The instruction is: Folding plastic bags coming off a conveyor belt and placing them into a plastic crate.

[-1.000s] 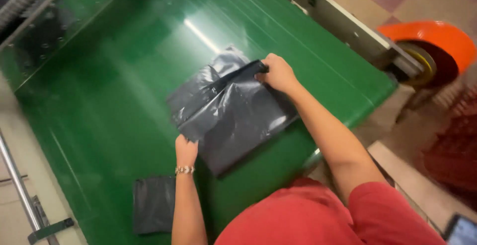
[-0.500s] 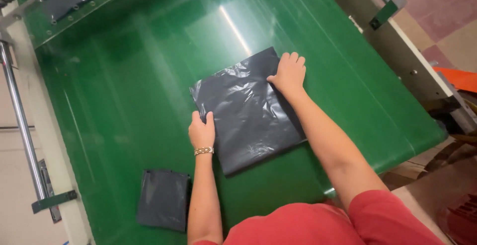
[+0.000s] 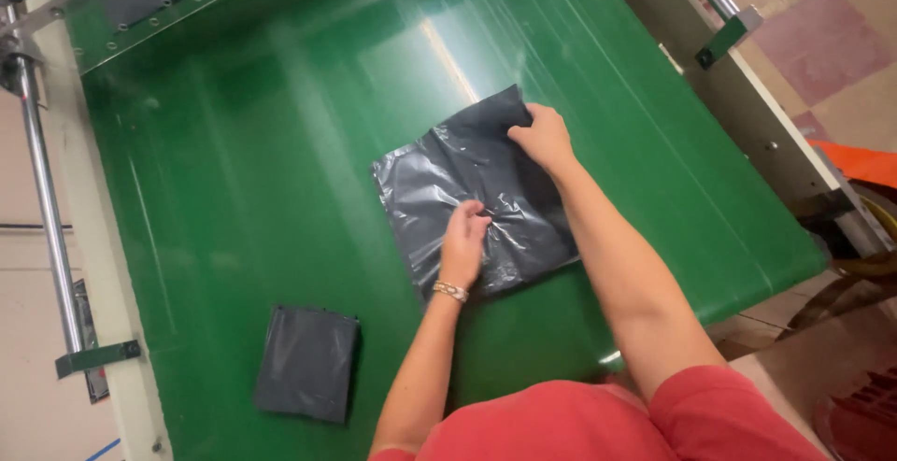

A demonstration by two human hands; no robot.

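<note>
Head view, the only 1. Looking down on a wide green belt (image 3: pixel 280 143) with a metal frame along both sides.

Flat black plastic bag (image 3: pixel 476 190) lies near the middle of the belt, wrinkled and shiny, its long edges running at a slant to the belt's sides.

Left hand (image 3: pixel 464 241) sits on the bag's lower middle. Fingers curled, tips pinching up a small ridge of the film; a thin bracelet (image 3: pixel 450 289) at the wrist. Half a second ago this hand lay flat at the bag's left edge, so it has moved inward and changed from pressing to gathering.

Right hand (image 3: pixel 542 136) is at the bag's upper right corner, fingers closed on the edge there. Earlier it lay spread flat on that same corner; now it grips. The corner looks slightly lifted, though how far off the belt I cannot tell.

Reading of the change: smoothing appears finished and both hands have taken hold of the film, which suits a fold or a lift of the bag. That is a judgement only.

A 2nd black bag (image 3: pixel 306 363), already folded into a small rectangle, lies well apart toward the lower left of the belt, untouched.

Surroundings: a steel rod (image 3: pixel 47 209) runs along the left frame; tiled floor (image 3: pixel 822 50) beyond the right frame; something orange (image 3: pixel 864 162) at the right edge. Red sleeves (image 3: pixel 598 424) at the bottom.
</note>
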